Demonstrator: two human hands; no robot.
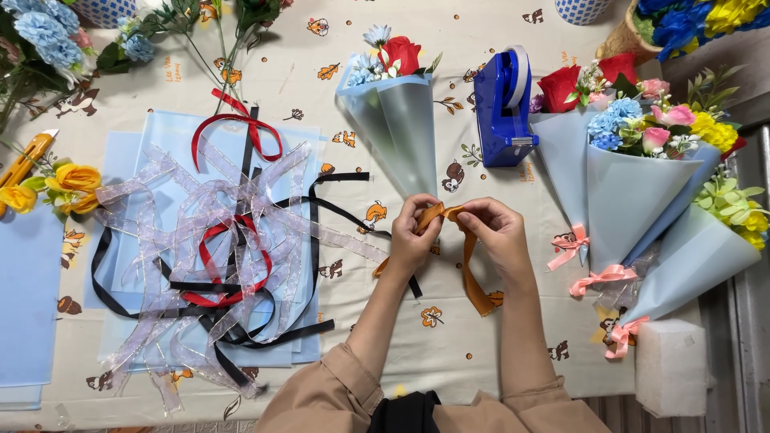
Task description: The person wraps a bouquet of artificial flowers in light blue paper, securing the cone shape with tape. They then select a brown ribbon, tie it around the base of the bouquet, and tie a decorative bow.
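My left hand (413, 236) and my right hand (497, 232) meet at the narrow lower end of a small bouquet (393, 112) wrapped in pale blue paper, with a red rose and blue flowers at its top. Both hands pinch an orange ribbon (473, 277) there. The ribbon's loop sits between my fingertips and its tails hang down over the tablecloth toward me. The bouquet lies flat, its flowers pointing away from me.
A tangle of clear, black and red ribbons (216, 248) lies on blue paper sheets at left. A blue tape dispenser (504, 104) stands behind the bouquet. Three wrapped bouquets with pink bows (634, 192) lie at right, a white foam block (670, 365) near them. Yellow flowers (68, 184) and an orange cutter (24, 160) sit at far left.
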